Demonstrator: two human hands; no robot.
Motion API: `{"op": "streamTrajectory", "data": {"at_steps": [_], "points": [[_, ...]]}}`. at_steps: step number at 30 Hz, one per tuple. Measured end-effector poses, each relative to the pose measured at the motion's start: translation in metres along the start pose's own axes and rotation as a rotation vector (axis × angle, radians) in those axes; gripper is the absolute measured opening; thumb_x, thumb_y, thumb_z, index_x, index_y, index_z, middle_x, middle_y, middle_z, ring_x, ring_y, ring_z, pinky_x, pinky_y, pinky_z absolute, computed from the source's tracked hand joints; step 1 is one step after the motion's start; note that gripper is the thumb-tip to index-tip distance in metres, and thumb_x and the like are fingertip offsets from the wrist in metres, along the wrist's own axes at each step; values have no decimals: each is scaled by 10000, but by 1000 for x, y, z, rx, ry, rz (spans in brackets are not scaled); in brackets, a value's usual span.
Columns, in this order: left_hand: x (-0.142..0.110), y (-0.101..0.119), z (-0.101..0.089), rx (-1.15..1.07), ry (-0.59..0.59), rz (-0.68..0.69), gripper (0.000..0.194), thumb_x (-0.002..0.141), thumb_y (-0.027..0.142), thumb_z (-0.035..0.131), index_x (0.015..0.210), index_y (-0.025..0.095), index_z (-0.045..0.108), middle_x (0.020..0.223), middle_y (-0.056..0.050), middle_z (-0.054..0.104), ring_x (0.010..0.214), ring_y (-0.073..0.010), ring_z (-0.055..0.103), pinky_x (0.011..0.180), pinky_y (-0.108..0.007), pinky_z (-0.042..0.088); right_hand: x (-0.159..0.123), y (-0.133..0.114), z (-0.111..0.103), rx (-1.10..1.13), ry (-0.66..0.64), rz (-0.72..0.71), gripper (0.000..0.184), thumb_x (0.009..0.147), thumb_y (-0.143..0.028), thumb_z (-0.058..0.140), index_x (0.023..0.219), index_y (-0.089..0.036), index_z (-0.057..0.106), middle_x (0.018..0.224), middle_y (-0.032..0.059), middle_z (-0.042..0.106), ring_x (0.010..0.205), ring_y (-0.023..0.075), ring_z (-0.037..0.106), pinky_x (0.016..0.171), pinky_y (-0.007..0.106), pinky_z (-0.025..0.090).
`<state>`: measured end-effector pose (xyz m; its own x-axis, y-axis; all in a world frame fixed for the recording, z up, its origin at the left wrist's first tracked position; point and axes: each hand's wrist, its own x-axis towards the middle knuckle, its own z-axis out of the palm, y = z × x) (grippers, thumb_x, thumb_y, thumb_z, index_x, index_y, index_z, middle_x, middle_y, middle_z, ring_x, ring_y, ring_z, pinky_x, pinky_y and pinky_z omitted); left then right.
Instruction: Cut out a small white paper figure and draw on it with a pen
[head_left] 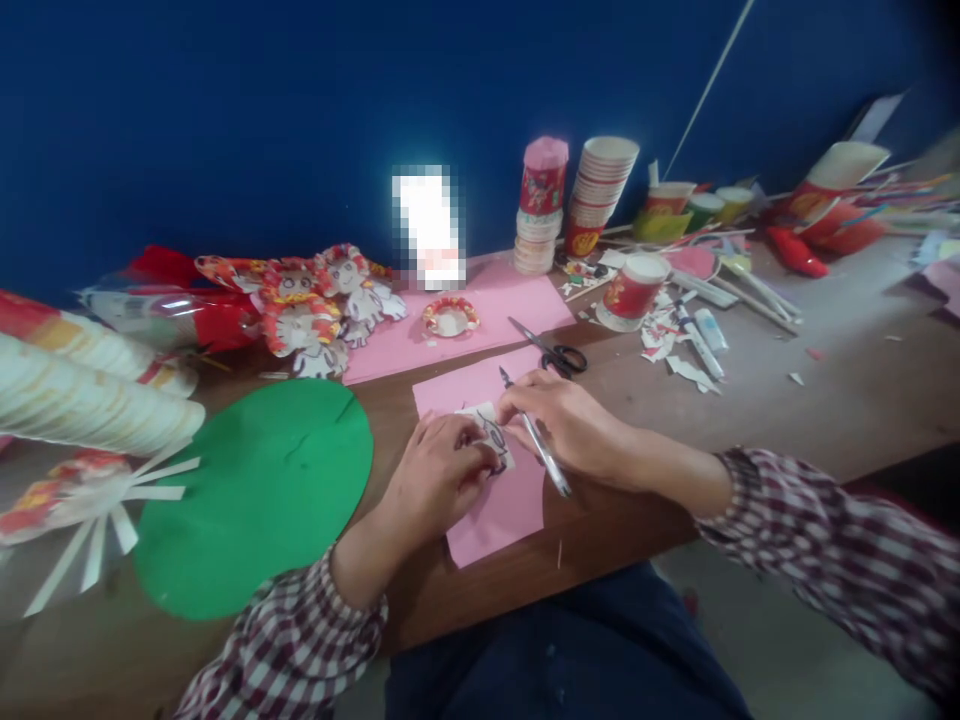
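A small white paper with a black line drawing [493, 432] lies on a pink sheet [499, 525] before me. My left hand [442, 470] is on the drawing's left side, fingers curled over and gripping it, covering part of the lines. My right hand [566, 420] is closed around a silver pen [546, 458], whose dark tip points away from me, clear of the paper. Its fingertips are at the drawing's right edge. Just beyond that hand lie black-handled scissors [559, 355], blades apart.
A green oval sheet [262, 500] lies left, beside stacked paper cups [90, 390]. Paper lion figures [315, 310] and a patterned ring [451, 318] sit behind. Further right are a red cup [634, 290], paper scraps [664, 335] and a tall cup stack [600, 190]. A blue wall [225, 120] closes the back.
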<state>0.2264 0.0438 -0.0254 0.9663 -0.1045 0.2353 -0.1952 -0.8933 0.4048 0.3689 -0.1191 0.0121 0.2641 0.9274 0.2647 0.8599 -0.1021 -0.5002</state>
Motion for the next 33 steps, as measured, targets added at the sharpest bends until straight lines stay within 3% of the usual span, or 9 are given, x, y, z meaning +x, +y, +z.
{"op": "streamTrajectory", "data": {"at_steps": [6, 10, 15, 21, 25, 28, 33], "points": [[0, 2, 0, 38, -44, -32, 248, 765, 121, 571, 920, 268, 697, 1003, -58, 561, 1005, -225, 510, 937, -446, 391, 17, 9, 22, 104, -12, 9, 115, 781, -128, 640, 885, -175, 634, 872, 52, 623, 890, 184, 524, 759, 280, 399], [-1, 0, 3, 80, -55, -41, 239, 774, 144, 574, 934, 276, 694, 1014, -61, 551, 1026, -231, 500, 968, -474, 368, 21, 12, 25, 107, -58, -17, 182, 758, -82, 635, 917, -169, 632, 894, 62, 619, 917, 194, 509, 763, 282, 402], [-1, 1, 4, 122, -55, -72, 215, 778, 162, 581, 920, 276, 697, 1012, -73, 519, 1000, -238, 489, 946, -487, 382, 26, 13, 26, 107, -152, -29, 225, 703, -141, 719, 903, -153, 615, 844, 54, 620, 870, 194, 505, 766, 295, 404], [0, 4, 2, 71, -50, -74, 230, 774, 148, 588, 934, 265, 706, 1014, -85, 515, 1015, -242, 486, 918, -462, 412, 27, 10, 26, -100, -178, -42, 89, 818, -200, 614, 904, -182, 624, 902, 72, 614, 978, 223, 501, 852, 332, 379], [-2, 2, -13, -39, -72, -60, 192, 820, 166, 566, 934, 234, 705, 1001, -89, 545, 1003, -223, 517, 901, -409, 442, 26, 7, 23, -146, -203, -45, 149, 847, -238, 576, 980, -188, 620, 1014, 101, 614, 1099, 259, 477, 917, 382, 369], [-18, 2, -30, -145, -20, -102, 176, 857, 172, 540, 963, 212, 675, 1029, -79, 583, 989, -189, 549, 882, -345, 458, 26, 7, 23, -166, -212, -39, 196, 809, -247, 621, 997, -192, 619, 1064, 120, 609, 1180, 297, 442, 933, 413, 369], [-74, 24, -42, -178, 161, -308, 154, 883, 151, 509, 956, 211, 630, 895, -28, 642, 852, -127, 610, 746, -226, 482, 25, 9, 24, -133, -219, -8, 185, 770, -210, 661, 952, -196, 627, 1094, 119, 614, 1232, 314, 423, 943, 414, 379]]}}
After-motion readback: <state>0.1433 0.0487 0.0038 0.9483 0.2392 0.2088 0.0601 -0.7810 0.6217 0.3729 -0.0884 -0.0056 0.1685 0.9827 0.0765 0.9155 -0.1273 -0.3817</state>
